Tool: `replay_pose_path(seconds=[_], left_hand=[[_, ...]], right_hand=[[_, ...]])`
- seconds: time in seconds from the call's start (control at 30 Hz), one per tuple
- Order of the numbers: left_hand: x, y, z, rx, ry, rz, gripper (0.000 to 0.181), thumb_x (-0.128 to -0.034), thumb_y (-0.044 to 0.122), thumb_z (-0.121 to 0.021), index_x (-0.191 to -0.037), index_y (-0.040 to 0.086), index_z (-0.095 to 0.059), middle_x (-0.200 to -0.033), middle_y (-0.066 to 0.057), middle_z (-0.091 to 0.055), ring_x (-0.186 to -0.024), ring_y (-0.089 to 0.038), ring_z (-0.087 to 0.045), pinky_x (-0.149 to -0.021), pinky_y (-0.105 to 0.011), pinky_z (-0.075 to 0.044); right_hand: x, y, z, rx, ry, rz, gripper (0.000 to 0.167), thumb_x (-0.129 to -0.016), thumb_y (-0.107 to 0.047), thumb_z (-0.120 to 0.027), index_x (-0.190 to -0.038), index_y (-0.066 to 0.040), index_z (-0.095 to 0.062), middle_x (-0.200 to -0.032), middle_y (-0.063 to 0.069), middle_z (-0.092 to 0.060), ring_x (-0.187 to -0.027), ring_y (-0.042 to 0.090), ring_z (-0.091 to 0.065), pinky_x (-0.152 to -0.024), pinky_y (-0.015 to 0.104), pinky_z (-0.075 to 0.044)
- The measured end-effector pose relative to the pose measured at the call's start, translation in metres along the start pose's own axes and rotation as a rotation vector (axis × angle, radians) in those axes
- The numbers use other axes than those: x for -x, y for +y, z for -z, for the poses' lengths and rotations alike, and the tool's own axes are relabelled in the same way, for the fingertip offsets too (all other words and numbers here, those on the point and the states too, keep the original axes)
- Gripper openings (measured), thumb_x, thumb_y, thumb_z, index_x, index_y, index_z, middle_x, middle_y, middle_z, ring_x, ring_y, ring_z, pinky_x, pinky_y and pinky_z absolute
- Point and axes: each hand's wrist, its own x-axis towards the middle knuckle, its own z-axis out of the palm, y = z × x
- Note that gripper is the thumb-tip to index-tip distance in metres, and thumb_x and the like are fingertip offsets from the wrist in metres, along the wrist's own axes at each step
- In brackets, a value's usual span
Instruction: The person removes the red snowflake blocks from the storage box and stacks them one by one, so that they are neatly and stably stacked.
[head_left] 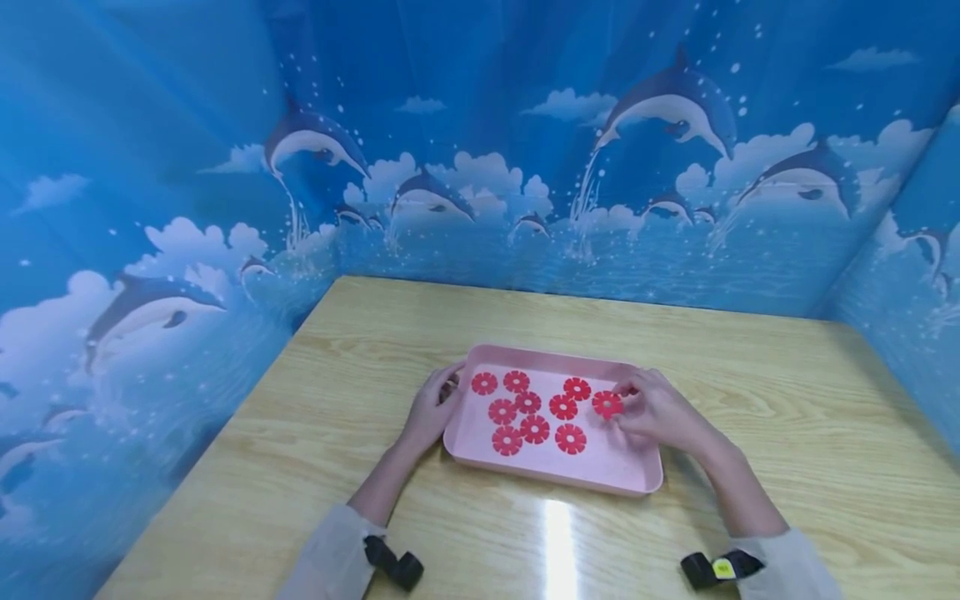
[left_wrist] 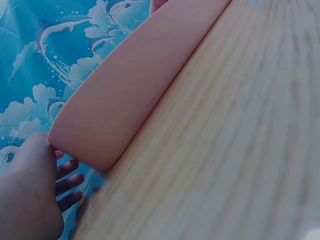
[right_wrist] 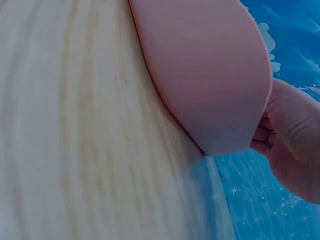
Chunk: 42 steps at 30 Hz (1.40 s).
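A shallow pink tray (head_left: 547,477) lies on the table with several red notched interlocking discs (head_left: 507,440) spread inside it. My left hand (head_left: 433,407) holds the tray's left end at the rim. In the left wrist view, the fingers of the left hand (left_wrist: 35,185) curve around the tray's corner (left_wrist: 95,135). Over the tray's right side, my right hand (head_left: 660,410) pinches a red notched disc (head_left: 607,404) between thumb and fingers. From the right wrist, the tray's outer wall (right_wrist: 210,75) hides the fingertips of the right hand (right_wrist: 295,140) and the disc.
The tray rests on a pale wood-grain table (head_left: 360,333). A blue curtain (head_left: 480,250) printed with dolphins and clouds hangs behind the table and along its sides. Light reflects off the tabletop in front of the tray.
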Motion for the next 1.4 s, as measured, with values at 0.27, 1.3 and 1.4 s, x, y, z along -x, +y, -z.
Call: replay_pose_path(seconds=[0.27,1.3,1.4], left_hand=[[0.001,-0.001,0.000,0.023,0.009,0.008,0.042,-0.0848,-0.002,-0.055,-0.126,0.003,-0.053,-0.101,-0.011,-0.055,-0.086,-0.023,-0.054,-0.077,-0.037,-0.048],[0.000,-0.002,0.001,0.034,0.002,-0.006,0.041,-0.0858,-0.002,-0.055,-0.126,0.002,-0.053,-0.101,-0.012,-0.055,-0.086,-0.024,-0.054,-0.077,-0.037,-0.047],[0.000,-0.001,0.000,0.030,0.000,-0.010,0.041,-0.0859,-0.002,-0.055,-0.126,0.001,-0.052,-0.101,-0.013,-0.055,-0.086,-0.024,-0.054,-0.077,-0.038,-0.047]], right_hand=[[0.009,0.000,0.015,0.045,0.040,-0.035,0.035,-0.070,-0.011,-0.074,-0.099,0.002,-0.059,-0.095,0.007,-0.053,-0.092,0.025,-0.045,-0.076,0.042,-0.046],[0.055,0.040,0.050,0.117,0.227,-0.075,0.034,-0.067,-0.003,-0.073,-0.096,0.006,-0.060,-0.092,0.013,-0.055,-0.089,0.030,-0.045,-0.072,0.044,-0.039],[0.057,0.045,0.049,0.114,0.214,-0.099,0.034,-0.068,-0.004,-0.074,-0.097,0.007,-0.060,-0.092,0.014,-0.055,-0.089,0.030,-0.045,-0.072,0.043,-0.039]])
